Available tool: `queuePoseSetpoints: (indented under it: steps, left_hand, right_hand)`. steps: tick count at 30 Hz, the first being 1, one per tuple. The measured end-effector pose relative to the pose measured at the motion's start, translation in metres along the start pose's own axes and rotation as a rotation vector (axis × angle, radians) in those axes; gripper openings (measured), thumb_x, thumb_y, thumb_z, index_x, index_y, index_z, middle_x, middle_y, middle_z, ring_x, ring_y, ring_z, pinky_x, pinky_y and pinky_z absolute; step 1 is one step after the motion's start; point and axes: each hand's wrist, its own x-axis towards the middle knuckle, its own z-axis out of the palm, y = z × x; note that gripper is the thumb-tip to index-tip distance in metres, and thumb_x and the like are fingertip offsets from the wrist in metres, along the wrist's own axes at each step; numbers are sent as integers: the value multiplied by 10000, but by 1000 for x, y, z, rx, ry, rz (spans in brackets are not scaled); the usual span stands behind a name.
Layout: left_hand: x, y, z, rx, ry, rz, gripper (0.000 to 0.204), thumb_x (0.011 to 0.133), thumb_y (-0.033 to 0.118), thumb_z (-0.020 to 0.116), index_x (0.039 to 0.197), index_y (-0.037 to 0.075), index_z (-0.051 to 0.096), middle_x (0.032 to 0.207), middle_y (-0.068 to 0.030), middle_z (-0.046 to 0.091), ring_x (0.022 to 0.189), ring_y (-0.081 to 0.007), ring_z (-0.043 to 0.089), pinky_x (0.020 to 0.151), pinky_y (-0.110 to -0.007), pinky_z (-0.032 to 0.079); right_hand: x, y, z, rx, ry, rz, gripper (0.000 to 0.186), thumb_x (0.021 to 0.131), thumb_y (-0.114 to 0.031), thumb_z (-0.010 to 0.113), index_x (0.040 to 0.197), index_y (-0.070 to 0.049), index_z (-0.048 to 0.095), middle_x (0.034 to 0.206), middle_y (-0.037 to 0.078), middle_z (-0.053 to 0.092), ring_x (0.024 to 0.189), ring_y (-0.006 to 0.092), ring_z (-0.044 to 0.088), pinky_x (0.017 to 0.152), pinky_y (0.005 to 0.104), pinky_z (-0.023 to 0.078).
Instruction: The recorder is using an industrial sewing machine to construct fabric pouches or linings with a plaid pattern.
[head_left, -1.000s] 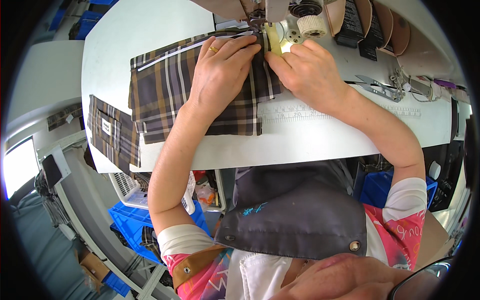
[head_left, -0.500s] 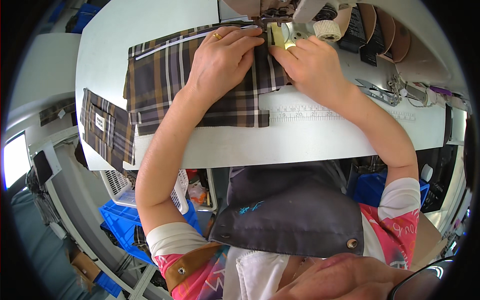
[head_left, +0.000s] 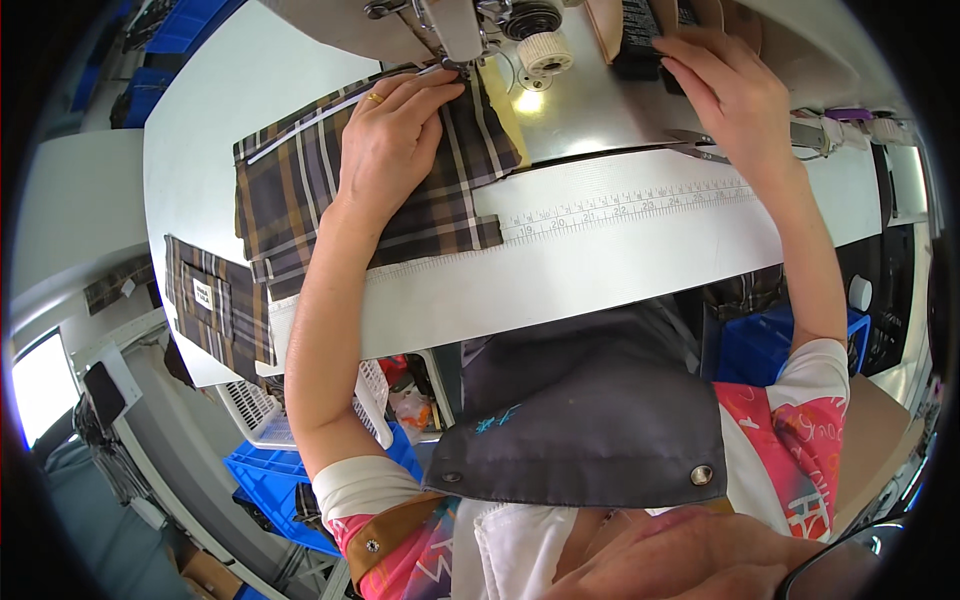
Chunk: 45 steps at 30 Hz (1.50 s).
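Note:
My left hand, fingers stretched out, lies flat on a brown, black and white plaid cloth. A narrow white strip runs along the cloth's far edge, and a pale yellow layer shows past its right edge. The cloth's far right corner is at the presser foot of a sewing machine, close to my left fingertips. Over on the right, my right hand has its thumb and fingers closed at the edge of a black printed strip; the grip itself is partly hidden.
Scissors lie below my right hand. A printed ruler crosses the white table. At the left lies a smaller plaid piece with a white label. Below the table are a white basket and blue crates.
My right hand has left the cloth and moved right to the black strips. My left hand stays on the cloth. The view has shifted, and the cloth's pale yellow edge shows more.

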Motion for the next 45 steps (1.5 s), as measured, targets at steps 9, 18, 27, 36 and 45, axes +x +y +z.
queuePoseSetpoints:
  steps: [9, 18, 27, 36, 45]
  left_hand:
    - [-2, 73, -20, -476, -149, -228, 235, 830, -30, 547, 1041, 20, 639, 1051, -93, 654, 910, -210, 620, 844, -306, 465]
    - [26, 115, 36, -1799, -73, -984, 275, 943, 182, 502, 1102, -40, 537, 1004, -117, 630, 930, -181, 619, 805, -314, 503]
    - [19, 130, 31, -1885, -36, -1015, 328, 952, 157, 461, 1202, -56, 454, 1111, -160, 592, 1057, -229, 581, 849, -343, 511]
    - [12, 137, 31, -2037, 120, -1083, 379, 972, 276, 429, 1196, -27, 457, 1151, -143, 563, 1097, -234, 539, 906, -357, 454]
    - [0, 138, 32, -2024, 333, -871, 307, 974, 193, 428, 1225, 17, 447, 1189, -92, 548, 1143, -202, 497, 972, -345, 403]
  right_hand:
    - [-9, 17, 16, -37, -146, 55, 119, 763, -121, 672, 880, -103, 678, 917, -25, 671, 735, 150, 617, 647, 264, 497]
    - [-34, -57, -16, 304, -132, -130, 150, 758, -189, 685, 865, -84, 668, 879, -1, 668, 651, 129, 564, 566, 271, 447]
    - [-28, 43, 9, -71, -124, 133, 147, 783, -156, 665, 911, -84, 676, 937, -5, 664, 784, 201, 603, 677, 304, 497]
    - [-20, 16, -14, 374, -71, 627, 176, 869, -83, 589, 1028, -43, 655, 964, 34, 676, 734, 102, 626, 646, 218, 482]
    - [-44, -74, -10, 333, -21, -114, 268, 672, -34, 661, 940, -36, 658, 1042, 53, 646, 737, 151, 527, 654, 273, 459]
